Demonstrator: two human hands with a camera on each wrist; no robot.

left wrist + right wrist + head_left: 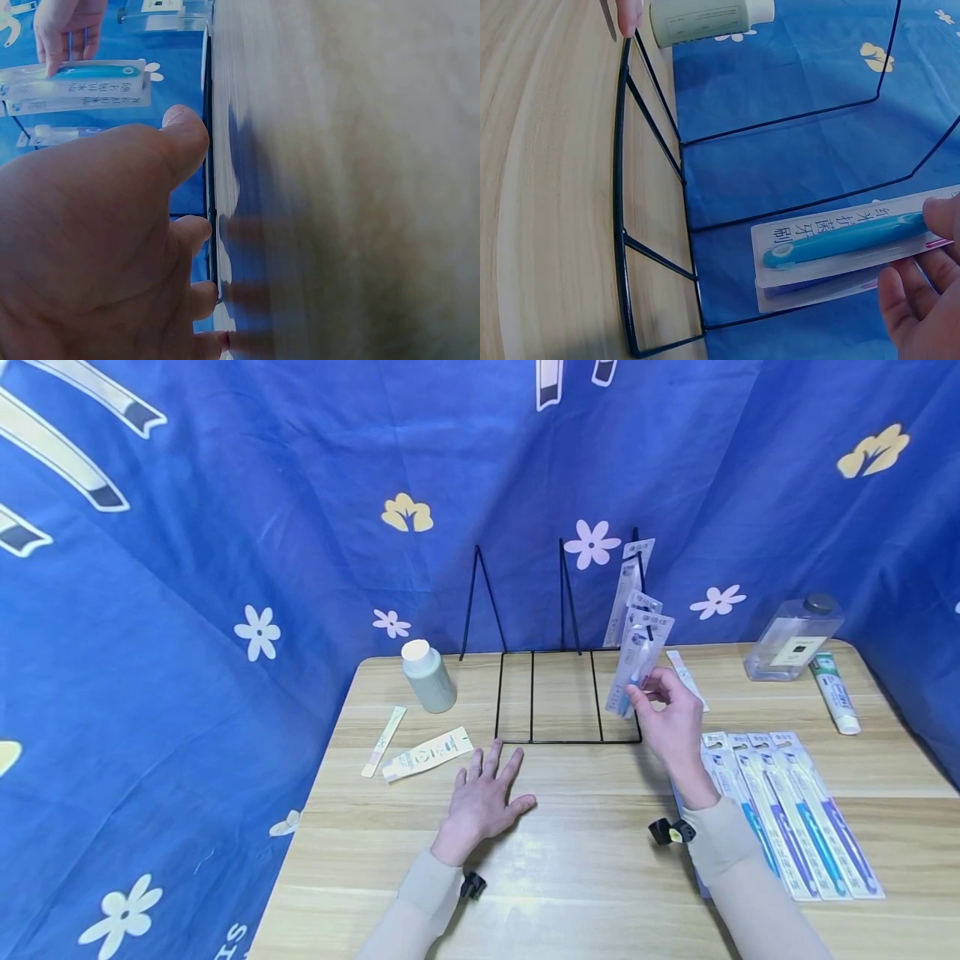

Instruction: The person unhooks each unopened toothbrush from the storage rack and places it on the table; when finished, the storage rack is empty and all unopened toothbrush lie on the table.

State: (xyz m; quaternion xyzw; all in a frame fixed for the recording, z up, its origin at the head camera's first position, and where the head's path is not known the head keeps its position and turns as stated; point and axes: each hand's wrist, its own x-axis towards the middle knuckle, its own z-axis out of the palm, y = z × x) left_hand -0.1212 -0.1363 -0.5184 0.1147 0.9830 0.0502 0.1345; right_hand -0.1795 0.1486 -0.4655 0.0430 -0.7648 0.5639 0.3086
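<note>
A black wire rack (566,742) stands at the back of the table. My right hand (675,714) pinches a packaged toothbrush (637,660) with a blue handle between thumb and fingers, at the rack's right end. Its pack stands tilted, and a second pack overlaps behind it in the right wrist view. Farther back, another packaged toothbrush (626,585) hangs at the rack's right upright. My left hand (483,797) is spread over the table, fingertips right at the rack's front wire. In the left wrist view its thumb (184,142) sticks out straight.
Several packaged toothbrushes (795,818) lie in a row beside my right forearm. A clear bottle (795,643) and toothpaste tube (836,693) are at the back right. A grey-green bottle (430,677), white tube (427,755) and slim packet (384,742) sit left. Blue cloth (315,568) hangs behind.
</note>
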